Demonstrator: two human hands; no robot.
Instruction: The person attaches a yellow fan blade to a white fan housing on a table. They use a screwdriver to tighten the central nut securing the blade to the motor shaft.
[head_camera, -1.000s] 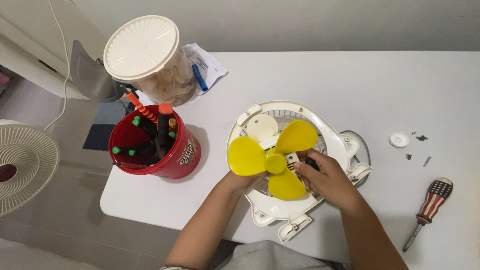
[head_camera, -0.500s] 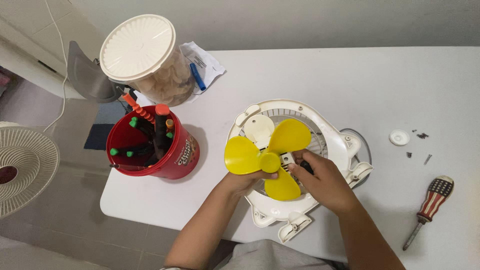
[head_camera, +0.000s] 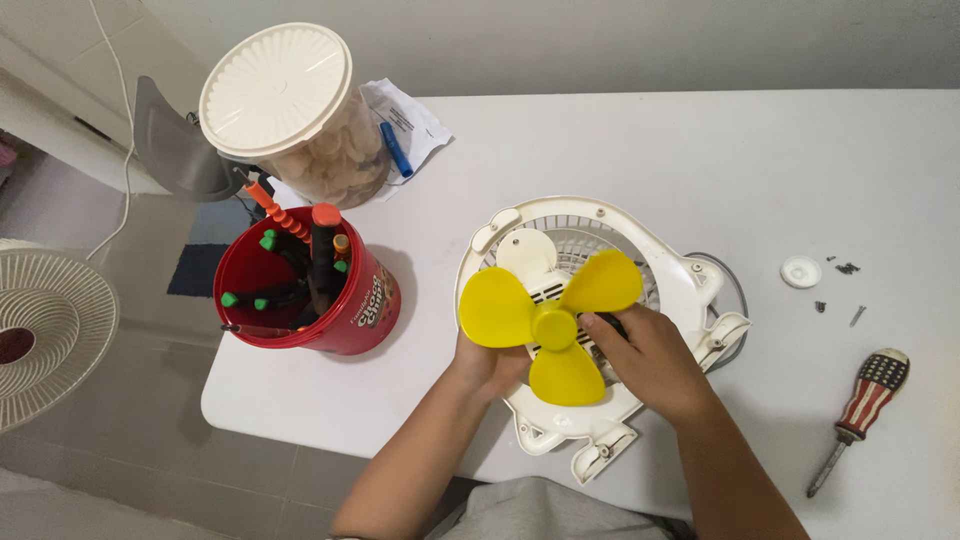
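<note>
Hands worked at the fan housing (head_camera: 600, 225): left hand (head_camera: 490, 362) gripped the yellow blade (head_camera: 548, 322), right hand (head_camera: 645, 355) seemingly closed round a dark part.

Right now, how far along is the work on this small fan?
Done: loose screws and a white cap lie beside the screwdriver. In hand: both hands, left and right, hold the yellow blade over the white housing. Left: blade still over housing.

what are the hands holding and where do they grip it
Both hold the yellow fan blade: the left hand from beneath its lower left, the right hand at the hub's right side. Whether the right also grips a small dark part cannot be told.
</note>
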